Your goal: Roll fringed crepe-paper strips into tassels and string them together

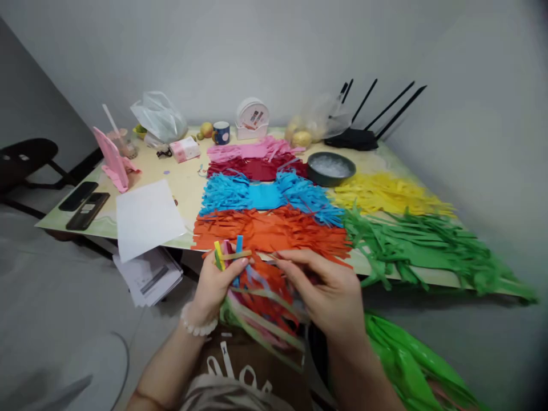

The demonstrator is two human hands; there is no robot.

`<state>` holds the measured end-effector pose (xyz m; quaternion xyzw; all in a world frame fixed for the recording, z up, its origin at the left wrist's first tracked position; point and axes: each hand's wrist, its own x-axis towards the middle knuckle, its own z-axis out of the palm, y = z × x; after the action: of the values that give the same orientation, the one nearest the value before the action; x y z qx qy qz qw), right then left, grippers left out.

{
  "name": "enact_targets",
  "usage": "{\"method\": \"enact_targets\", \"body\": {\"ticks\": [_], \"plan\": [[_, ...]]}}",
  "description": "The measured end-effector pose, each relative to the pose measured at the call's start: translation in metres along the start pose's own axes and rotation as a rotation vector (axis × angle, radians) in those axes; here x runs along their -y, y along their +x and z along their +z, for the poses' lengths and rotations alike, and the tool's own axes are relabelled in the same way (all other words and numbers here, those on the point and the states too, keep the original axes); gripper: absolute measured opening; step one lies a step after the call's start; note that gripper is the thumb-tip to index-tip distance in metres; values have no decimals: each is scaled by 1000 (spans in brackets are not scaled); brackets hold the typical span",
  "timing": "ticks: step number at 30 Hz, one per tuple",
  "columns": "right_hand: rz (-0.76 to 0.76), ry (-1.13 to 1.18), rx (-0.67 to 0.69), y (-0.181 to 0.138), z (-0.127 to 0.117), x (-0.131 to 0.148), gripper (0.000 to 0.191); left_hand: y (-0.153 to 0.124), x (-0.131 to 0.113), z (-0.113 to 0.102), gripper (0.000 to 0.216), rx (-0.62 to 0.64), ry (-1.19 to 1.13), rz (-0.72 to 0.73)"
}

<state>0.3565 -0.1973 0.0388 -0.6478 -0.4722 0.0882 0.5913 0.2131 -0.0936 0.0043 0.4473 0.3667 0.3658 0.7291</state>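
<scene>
Here, left hand gripping strips, right hand near-pinched

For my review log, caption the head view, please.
Left hand grips a bundle of narrow multicoloured strips, right hand close by, before brightly coloured fringed sheets on a pale-yellow table.

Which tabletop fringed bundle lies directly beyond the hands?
The orange fringed bundle, just past left hand and right hand; the blue one lies behind it, the green one to its right.
</scene>
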Motion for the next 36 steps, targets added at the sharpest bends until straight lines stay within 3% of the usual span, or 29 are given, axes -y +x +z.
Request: {"method": "enact_targets", "body": {"ticks": [5, 10, 12, 14, 17, 21, 25, 31, 36], "plan": [[143, 102, 123, -4, 11, -12, 15, -9, 9, 4, 25, 52, 146, 62], [153, 241, 275, 1, 14, -24, 15, -9, 9, 3, 34, 226, -17, -158], [112, 234, 257, -1, 12, -25, 14, -7, 9, 3, 35, 243, -63, -229], [91, 163, 135, -7, 11, -24, 12, -6, 10, 3, 35, 155, -66, -221], [57, 6, -6, -20, 12, -20, 10, -7, 13, 1, 36, -27, -19, -127], [-7, -80, 28, -28, 19, -15, 9, -10, 17, -2, 31, -130, 136, 7], [47, -68, 61, -29, 24, -16, 11, -12, 17, -1, 24, -160, 301, 128], [188, -16, 83, -28, 25, -23, 13, -11, 16, 0, 8, -35, 484, 340], [501, 405, 234, -23, 28, -42, 28, -12, 19, -2, 11, 213, 651, 495]]}}
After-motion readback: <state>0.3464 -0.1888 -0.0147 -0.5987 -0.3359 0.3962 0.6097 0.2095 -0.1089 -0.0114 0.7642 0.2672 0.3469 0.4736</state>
